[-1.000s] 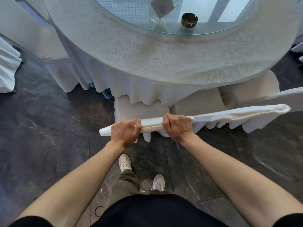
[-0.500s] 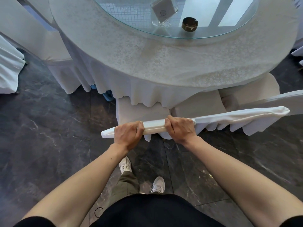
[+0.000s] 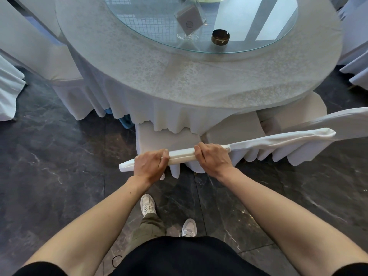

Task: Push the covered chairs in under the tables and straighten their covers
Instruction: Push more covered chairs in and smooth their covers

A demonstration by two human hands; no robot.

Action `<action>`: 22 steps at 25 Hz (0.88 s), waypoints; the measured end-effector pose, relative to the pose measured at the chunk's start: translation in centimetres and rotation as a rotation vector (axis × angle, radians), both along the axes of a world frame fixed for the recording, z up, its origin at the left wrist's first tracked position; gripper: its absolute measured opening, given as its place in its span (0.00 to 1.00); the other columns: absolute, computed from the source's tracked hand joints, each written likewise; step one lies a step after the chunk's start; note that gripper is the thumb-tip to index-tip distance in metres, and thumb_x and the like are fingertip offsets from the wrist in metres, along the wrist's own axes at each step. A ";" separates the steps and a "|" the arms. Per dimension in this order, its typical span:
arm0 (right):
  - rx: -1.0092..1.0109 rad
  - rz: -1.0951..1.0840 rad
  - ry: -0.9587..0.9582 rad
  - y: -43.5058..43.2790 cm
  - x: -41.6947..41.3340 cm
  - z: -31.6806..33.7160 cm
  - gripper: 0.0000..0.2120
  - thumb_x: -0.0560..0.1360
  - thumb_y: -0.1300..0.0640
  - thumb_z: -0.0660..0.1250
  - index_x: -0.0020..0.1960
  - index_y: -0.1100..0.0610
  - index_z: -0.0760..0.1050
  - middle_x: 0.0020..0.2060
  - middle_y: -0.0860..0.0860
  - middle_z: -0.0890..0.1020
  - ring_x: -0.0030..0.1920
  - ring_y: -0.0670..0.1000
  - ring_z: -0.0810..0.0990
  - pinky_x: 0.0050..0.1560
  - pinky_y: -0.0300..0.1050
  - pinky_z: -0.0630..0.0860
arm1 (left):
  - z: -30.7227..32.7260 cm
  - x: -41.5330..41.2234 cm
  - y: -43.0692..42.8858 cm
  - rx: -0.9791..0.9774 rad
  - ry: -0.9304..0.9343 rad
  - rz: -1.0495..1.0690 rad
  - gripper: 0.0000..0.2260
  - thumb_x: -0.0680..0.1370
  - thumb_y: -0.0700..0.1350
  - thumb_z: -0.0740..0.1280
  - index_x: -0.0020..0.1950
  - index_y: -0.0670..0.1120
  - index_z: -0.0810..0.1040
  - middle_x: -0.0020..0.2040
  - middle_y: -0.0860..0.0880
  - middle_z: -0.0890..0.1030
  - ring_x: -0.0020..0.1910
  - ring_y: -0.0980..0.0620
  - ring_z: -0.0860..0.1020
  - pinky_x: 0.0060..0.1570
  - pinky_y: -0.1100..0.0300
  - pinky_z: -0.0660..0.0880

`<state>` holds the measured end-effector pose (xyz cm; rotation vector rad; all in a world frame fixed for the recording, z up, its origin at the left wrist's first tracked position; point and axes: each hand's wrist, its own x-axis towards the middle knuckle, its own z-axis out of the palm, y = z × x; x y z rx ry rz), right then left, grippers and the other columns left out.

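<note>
A white-covered chair point(image 3: 181, 154) stands right in front of me, its seat partly under the round table point(image 3: 199, 80) and its skirted cloth. My left hand point(image 3: 150, 165) and my right hand point(image 3: 213, 156) both grip the top edge of its backrest, knuckles up. A second covered chair point(image 3: 282, 141) stands close on the right, its backrest top in line with the one I hold; another backrest point(image 3: 342, 120) lies behind it.
On the table lies a glass turntable point(image 3: 139, 22) with a clear card stand point(image 3: 189, 22) and a dark ashtray point(image 3: 220, 36). More covered chairs stand at the left point(image 3: 39, 46) and far right point(image 3: 356, 62). The floor point(image 3: 49, 166) is dark marble; my shoes point(image 3: 148, 205) are below.
The chair and both hands have edged forward toward the table while the camera moved closer. The grip on the backrest is unchanged.
</note>
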<state>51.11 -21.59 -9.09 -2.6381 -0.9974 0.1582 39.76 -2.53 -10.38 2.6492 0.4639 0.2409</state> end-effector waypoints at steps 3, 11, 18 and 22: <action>0.047 -0.022 0.042 -0.2 -0.8 -0.1 0.17 0.83 0.53 0.51 0.42 0.58 0.72 0.37 0.55 0.79 0.39 0.56 0.75 0.48 0.53 0.71 | 0.3 -0.2 -0.3 0.040 0.042 -0.002 0.29 0.79 0.58 0.42 0.43 0.48 0.81 0.30 0.53 0.72 0.28 0.53 0.69 0.28 0.66 0.56; 0.069 0.050 0.094 -1.9 -1.8 0.5 0.16 0.83 0.48 0.50 0.53 0.55 0.73 0.51 0.55 0.80 0.53 0.56 0.76 0.57 0.52 0.70 | 1.5 -2.4 -2.7 0.026 -0.021 -0.094 0.21 0.82 0.54 0.49 0.62 0.47 0.76 0.57 0.48 0.81 0.54 0.48 0.78 0.56 0.51 0.71; 0.127 0.119 0.021 -4.3 -5.1 2.8 0.22 0.82 0.48 0.53 0.70 0.59 0.67 0.67 0.57 0.73 0.68 0.58 0.69 0.70 0.55 0.65 | 4.7 -5.0 -6.1 0.091 -0.040 -0.149 0.23 0.80 0.54 0.50 0.71 0.48 0.70 0.68 0.45 0.73 0.67 0.47 0.71 0.67 0.48 0.65; 0.147 0.020 -0.057 -6.2 -6.9 5.2 0.21 0.82 0.49 0.56 0.70 0.59 0.66 0.68 0.59 0.71 0.71 0.59 0.66 0.71 0.58 0.63 | 6.9 -4.8 -6.9 0.113 -0.059 -0.257 0.22 0.81 0.54 0.50 0.71 0.48 0.70 0.69 0.45 0.73 0.67 0.47 0.70 0.68 0.50 0.64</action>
